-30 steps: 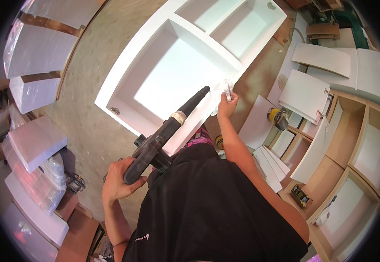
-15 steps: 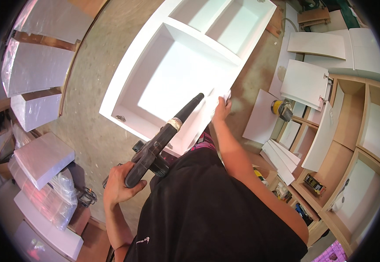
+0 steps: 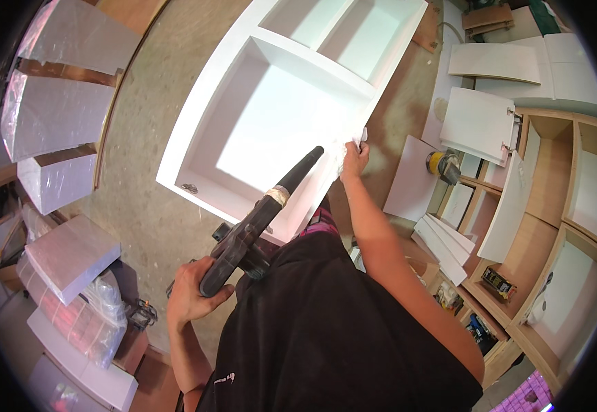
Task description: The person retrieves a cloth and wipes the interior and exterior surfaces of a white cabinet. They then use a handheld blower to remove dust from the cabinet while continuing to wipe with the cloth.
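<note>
In my left hand (image 3: 195, 292) is the rear of a black handheld blower (image 3: 238, 244), which has tape round its nozzle; the nozzle angles up and right over a white cabinet carcass (image 3: 209, 82). The carcass has one large open compartment, two smaller ones beyond it and metal hinge fittings. My right hand (image 3: 354, 158) is closed on a crumpled white cloth (image 3: 343, 156) at the right edge of the large compartment, just right of the nozzle's tip.
Wrapped white boxes (image 3: 58, 117) line the left side, with another wrapped stack (image 3: 72, 250) lower down. At the right lie white panels (image 3: 477, 117), wooden cabinet frames (image 3: 549, 189) and a yellow-black sander (image 3: 442, 167). Concrete floor (image 3: 144, 137) runs between.
My right hand with the cloth shifted down along the cabinet's edge, then slightly back up. The view has turned a little, moving the cabinet up and left in the picture.
</note>
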